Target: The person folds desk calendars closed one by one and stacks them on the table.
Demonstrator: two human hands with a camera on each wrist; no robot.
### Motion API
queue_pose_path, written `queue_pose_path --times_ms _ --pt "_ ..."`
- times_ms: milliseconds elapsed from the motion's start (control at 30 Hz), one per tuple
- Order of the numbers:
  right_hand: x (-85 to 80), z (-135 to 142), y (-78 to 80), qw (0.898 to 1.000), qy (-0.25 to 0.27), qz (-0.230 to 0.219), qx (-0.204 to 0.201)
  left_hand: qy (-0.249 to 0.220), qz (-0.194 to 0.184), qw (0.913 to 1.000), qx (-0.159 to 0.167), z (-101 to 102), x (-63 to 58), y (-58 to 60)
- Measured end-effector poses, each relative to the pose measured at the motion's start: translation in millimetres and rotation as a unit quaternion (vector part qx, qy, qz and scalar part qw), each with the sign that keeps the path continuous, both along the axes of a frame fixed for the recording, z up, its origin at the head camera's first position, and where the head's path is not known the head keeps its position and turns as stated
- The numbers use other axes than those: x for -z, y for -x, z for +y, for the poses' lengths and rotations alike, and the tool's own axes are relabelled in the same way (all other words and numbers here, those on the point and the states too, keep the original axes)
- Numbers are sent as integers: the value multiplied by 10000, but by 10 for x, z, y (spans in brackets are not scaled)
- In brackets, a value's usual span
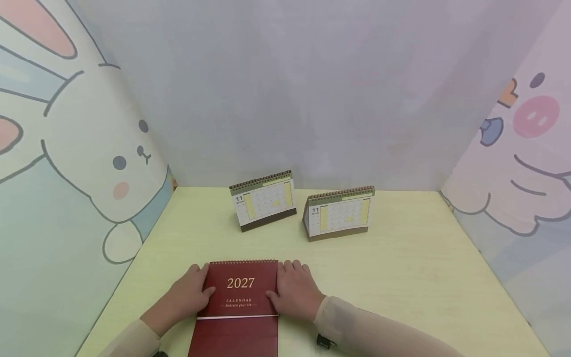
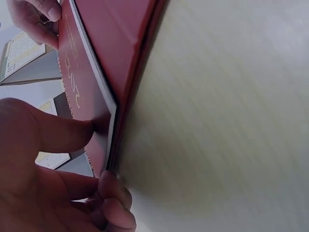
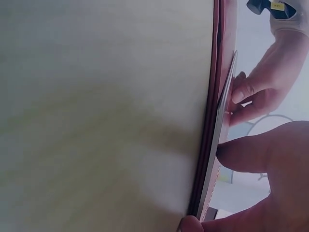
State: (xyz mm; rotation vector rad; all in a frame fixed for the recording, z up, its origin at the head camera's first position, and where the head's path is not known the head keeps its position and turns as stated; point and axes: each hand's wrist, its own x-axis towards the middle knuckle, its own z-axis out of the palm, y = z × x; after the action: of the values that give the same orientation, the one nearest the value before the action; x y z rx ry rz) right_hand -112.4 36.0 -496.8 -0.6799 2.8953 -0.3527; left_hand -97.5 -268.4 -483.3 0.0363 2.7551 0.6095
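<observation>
A dark red desk calendar (image 1: 241, 292) with gold "2027" lettering lies at the near side of the table, its spiral binding at the far end. Its lower red panel (image 1: 236, 337) extends toward me and out of the head view. My left hand (image 1: 189, 292) grips the left edge, thumb on the cover and fingers at the side, as the left wrist view also shows. On the opposite edge my right hand (image 1: 296, 292) holds the calendar in the same way. In the right wrist view, the page block (image 3: 212, 150) stands slightly apart from the red backing near its lower end.
Two standing desk calendars, a left one (image 1: 265, 201) and a right one (image 1: 341, 215), are farther back, both turned to a page marked 11. The pale yellow table (image 1: 424, 277) is bounded by a back curtain (image 1: 294, 99) and cartoon-printed side walls.
</observation>
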Motion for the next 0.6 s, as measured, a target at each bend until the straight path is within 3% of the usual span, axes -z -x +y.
queue_pose_path --times_ms 300,433,600 --pt "-13 108 25 9998 168 90 -61 383 481 9981 77 35 -90 38" --pt "-26 239 77 9993 360 44 -42 126 607 9980 -138 72 -125 67" --pt "-137 460 170 9945 1025 -199 -52 -84 663 9974 -253 140 -166 122"
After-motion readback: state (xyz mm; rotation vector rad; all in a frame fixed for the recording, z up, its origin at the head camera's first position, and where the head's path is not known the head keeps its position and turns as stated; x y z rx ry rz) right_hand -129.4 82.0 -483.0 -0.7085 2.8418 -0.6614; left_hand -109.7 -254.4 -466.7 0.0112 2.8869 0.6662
